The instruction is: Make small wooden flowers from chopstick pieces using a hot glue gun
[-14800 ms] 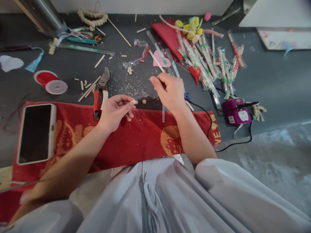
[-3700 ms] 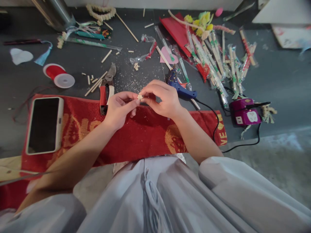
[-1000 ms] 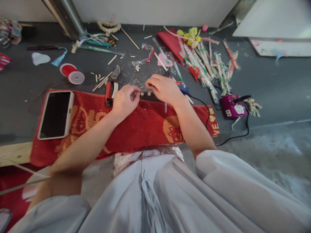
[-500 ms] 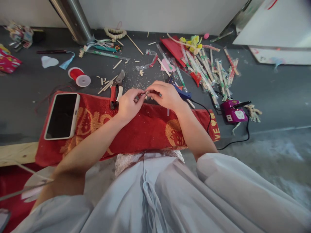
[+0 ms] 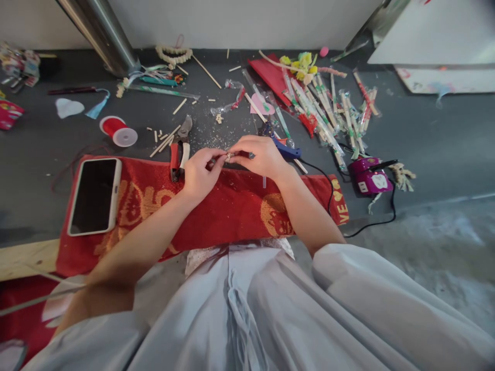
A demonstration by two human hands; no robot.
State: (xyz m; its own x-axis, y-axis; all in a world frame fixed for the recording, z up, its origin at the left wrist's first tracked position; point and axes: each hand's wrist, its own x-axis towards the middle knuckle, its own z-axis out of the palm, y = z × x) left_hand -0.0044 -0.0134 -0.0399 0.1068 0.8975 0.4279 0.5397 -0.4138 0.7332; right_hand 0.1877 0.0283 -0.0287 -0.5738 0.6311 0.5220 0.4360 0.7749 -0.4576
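Observation:
Fingertip to fingertip, my left hand and my right hand pinch a small pale wooden piece between them. Its exact shape is mostly covered by my fingers. Both hands are just above the far edge of a red towel with gold lettering. Beside my left hand lie red-and-white handled pruning shears. A blue glue gun with a black cord lies just past my right hand. Pale crumbs and short cut stick pieces are scattered on the dark table around them.
A phone rests on the towel's left end, near a spool of red ribbon. Many wrapped chopsticks are heaped at the right, by a purple box with cords. A metal post stands at the back left.
The camera view has shifted slightly, so most table items appear further left. Both hands keep their pinch on the small piece, with only slight finger movement.

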